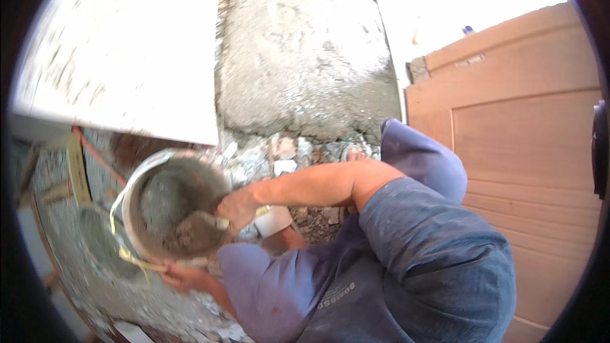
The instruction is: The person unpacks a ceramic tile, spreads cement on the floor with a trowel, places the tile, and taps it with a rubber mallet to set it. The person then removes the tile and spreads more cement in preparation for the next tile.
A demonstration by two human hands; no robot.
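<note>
A round bucket (131, 216) stands at the left with wet grey mortar (168, 194) inside. My right hand (238, 209) reaches over its near right rim, closed round the handle of a trowel. The mortar-coated trowel blade (194, 234) lies inside the bucket, against the mortar. At the bucket's lower rim, my left hand (183, 277) is closed on the pale yellow cord handle (130, 256), which loops down the bucket's left side. The fingertips there are partly hidden.
Fresh wet mortar covers a square patch (305, 57) ahead, beside a bright white slab (127, 57). Broken rubble (286, 152) lies between it and my feet. A brown wooden door panel (527, 146) stands at the right. Wooden strips (79, 168) lie behind the bucket.
</note>
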